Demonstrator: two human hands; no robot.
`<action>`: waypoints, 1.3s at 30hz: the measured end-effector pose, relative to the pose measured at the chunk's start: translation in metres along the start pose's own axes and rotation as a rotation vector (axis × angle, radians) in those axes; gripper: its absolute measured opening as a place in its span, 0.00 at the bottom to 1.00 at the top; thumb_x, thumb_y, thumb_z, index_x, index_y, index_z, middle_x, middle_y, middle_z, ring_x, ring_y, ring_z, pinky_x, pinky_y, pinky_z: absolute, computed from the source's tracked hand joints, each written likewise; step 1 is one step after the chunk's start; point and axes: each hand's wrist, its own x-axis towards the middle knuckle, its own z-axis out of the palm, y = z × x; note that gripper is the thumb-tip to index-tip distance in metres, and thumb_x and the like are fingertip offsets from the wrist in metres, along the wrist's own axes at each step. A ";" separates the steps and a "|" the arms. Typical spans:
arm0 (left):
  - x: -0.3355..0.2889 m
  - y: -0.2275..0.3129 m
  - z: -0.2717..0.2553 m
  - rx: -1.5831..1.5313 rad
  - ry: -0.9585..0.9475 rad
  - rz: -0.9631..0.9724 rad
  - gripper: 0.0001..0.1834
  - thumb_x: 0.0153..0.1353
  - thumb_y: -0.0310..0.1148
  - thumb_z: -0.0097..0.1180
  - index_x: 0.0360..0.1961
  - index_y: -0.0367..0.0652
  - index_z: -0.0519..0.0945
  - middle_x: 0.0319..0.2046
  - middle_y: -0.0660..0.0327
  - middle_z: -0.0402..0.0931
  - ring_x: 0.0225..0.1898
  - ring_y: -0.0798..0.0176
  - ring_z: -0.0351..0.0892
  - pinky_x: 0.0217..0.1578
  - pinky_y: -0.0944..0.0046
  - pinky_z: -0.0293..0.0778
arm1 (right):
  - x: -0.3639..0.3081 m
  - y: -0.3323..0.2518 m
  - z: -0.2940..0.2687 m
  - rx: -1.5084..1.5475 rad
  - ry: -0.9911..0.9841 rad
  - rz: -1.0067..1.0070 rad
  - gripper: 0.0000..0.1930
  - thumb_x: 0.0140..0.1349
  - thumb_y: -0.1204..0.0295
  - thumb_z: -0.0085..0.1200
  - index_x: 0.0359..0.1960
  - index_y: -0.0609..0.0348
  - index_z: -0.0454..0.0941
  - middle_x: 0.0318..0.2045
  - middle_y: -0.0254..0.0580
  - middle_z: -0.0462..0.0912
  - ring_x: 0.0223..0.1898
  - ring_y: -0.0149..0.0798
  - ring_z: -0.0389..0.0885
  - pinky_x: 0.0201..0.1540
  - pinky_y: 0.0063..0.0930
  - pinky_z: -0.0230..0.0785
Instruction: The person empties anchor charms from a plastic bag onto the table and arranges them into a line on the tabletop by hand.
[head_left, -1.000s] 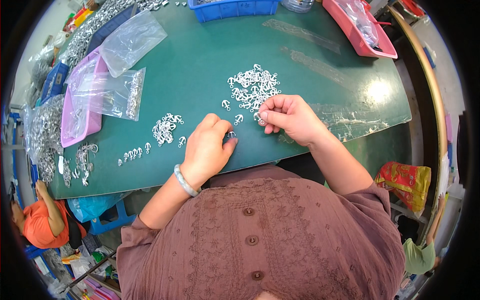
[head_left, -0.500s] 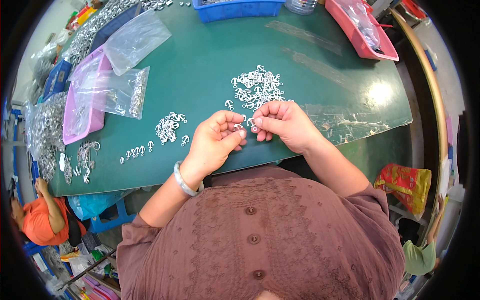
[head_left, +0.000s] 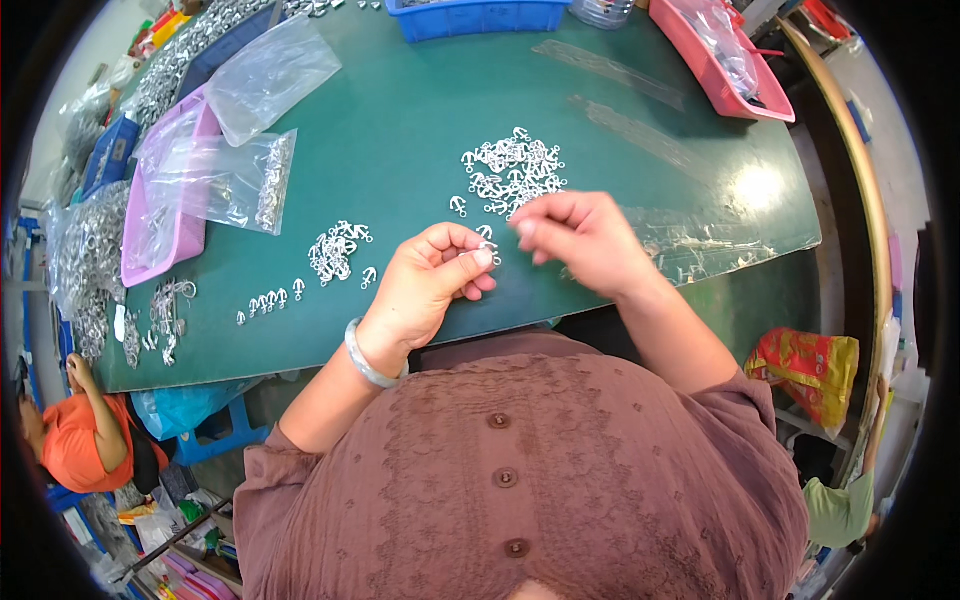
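My left hand (head_left: 435,278) pinches a small silver anchor charm (head_left: 490,250) between thumb and forefinger, above the near part of the green table. Another charm (head_left: 484,232) shows just beyond those fingertips. To its right, my right hand (head_left: 580,240) hovers at the near edge of a pile of silver anchor charms (head_left: 515,172). Its fingers are curled and smeared by motion, so whether they hold a charm does not show. Left of my left hand lie a smaller heap of anchor charms (head_left: 335,252), a single charm (head_left: 369,278) and a short row of charms (head_left: 270,300).
A pink basket (head_left: 190,235) with clear plastic bags (head_left: 270,80) stands at the left, near heaps of metal parts (head_left: 95,230). At the back are a blue tray (head_left: 480,20) and a red-pink basket (head_left: 700,60). A person in orange (head_left: 85,445) sits at the lower left.
My right hand has moved away from the left hand, slightly up and right toward the pile. The left hand stays nearly in place, still pinching a charm.
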 end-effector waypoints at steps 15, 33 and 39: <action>0.001 -0.003 0.000 -0.143 -0.016 -0.064 0.08 0.56 0.22 0.44 0.38 0.38 0.71 0.32 0.60 0.74 0.32 0.66 0.76 0.34 0.69 0.72 | -0.001 0.024 -0.007 -1.186 0.124 -0.491 0.05 0.49 0.71 0.53 0.24 0.58 0.75 0.23 0.41 0.71 0.31 0.45 0.73 0.33 0.36 0.66; 0.007 -0.006 -0.010 -0.321 -0.205 -0.227 0.07 0.60 0.31 0.48 0.36 0.40 0.71 0.28 0.60 0.74 0.27 0.69 0.74 0.27 0.74 0.71 | 0.017 0.000 -0.001 -0.473 -0.137 -0.376 0.06 0.53 0.75 0.50 0.31 0.63 0.77 0.27 0.44 0.78 0.32 0.42 0.77 0.36 0.29 0.68; 0.003 -0.005 -0.010 -0.250 -0.131 -0.164 0.07 0.59 0.29 0.50 0.37 0.39 0.72 0.31 0.57 0.75 0.31 0.65 0.77 0.31 0.70 0.74 | 0.026 0.013 -0.004 -0.791 0.049 -0.472 0.06 0.50 0.75 0.52 0.30 0.61 0.77 0.27 0.43 0.75 0.32 0.45 0.75 0.35 0.35 0.68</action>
